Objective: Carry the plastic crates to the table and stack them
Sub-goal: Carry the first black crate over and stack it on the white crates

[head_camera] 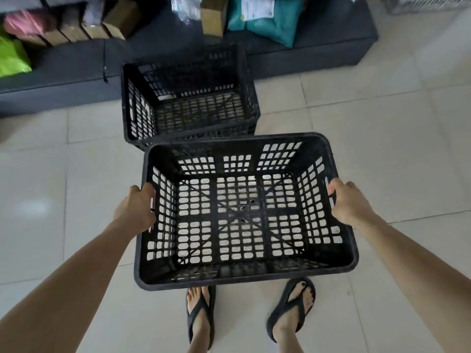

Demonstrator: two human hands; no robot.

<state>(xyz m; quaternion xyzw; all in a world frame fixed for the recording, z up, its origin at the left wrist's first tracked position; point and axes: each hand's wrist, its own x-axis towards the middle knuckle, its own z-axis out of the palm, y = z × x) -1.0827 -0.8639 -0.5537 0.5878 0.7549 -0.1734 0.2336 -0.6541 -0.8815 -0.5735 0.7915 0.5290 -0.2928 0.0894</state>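
I hold a black slotted plastic crate (244, 276) in the air above the floor, level with its mouth facing up and nothing inside. My left hand (136, 207) grips its left wall at the rim. Over on the opposite wall, my right hand (350, 203) clasps the rim. A second black crate (188, 98) stands just beyond it on the tiles, against a low dark platform; its near wall is partly hidden by the held crate. It seems to rest on another crate, though I cannot tell for sure.
The low dark grey platform (63, 72) runs across the back, carrying cardboard boxes (84, 26), a green bag (12, 57) and teal parcels (270, 19). A white crate (428, 3) shows at the top right. My sandalled feet (251, 319) stand on pale floor tiles (395, 138).
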